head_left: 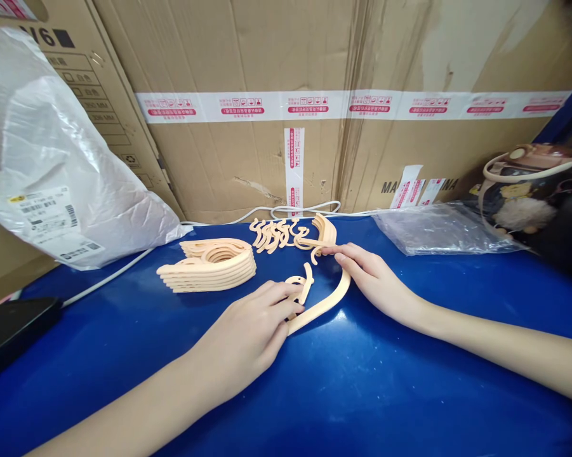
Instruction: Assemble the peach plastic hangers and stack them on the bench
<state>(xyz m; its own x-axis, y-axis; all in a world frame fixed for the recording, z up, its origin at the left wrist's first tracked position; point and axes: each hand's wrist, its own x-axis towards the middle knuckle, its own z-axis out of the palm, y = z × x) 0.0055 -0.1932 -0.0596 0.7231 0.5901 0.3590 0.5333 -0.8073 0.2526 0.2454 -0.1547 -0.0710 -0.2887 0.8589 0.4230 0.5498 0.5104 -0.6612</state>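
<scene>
A curved, cream-coloured plastic hanger arm (321, 309) lies on the blue table in front of me. My left hand (254, 330) grips its near end, with fingers bent over the joint. At those fingertips a small cream hook (307, 282) sticks up. My right hand (374, 279) is at the arm's far end, thumb and fingers close together around it. Its fingertips also reach a thin cream piece beside the small stack of curved hanger parts (326, 230). How firmly the right fingers hold is partly hidden.
To the left stands a neat stack of cream hanger parts (209, 270). Several loose hooks (271, 235) lie at the back. A white parcel bag (66, 165), a black device (19, 336), a clear plastic bag (423, 231), a white cable (109, 277) and cardboard boxes (247, 165) surround the table.
</scene>
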